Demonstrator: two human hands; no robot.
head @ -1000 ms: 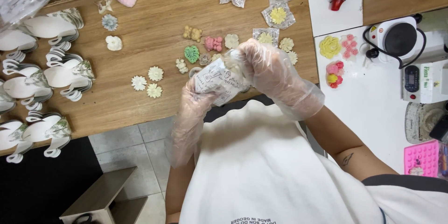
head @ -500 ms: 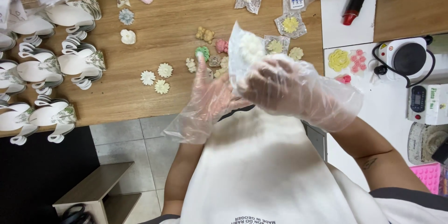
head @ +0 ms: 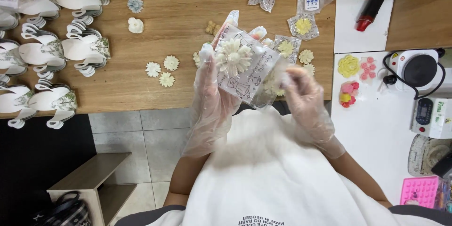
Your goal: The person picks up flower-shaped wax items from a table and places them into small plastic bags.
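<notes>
Clear plastic pouch with cream flower piece inside, held above tabletop edge. Left hand gloved, grip clamped on pouch from behind. Right hand gloved, grip pinching pouch's lower right corner. Pouch light, crinkly, likely slippery; flower looks brittle, so hold by film edges, not over petals.

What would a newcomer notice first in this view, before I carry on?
Centre frame, the gloved left hand and right hand hold up a clear printed bag with a cream flower-shaped piece inside. Behind it, loose small flowers dot the wooden table, and white paper holders are stacked at far left.
</notes>
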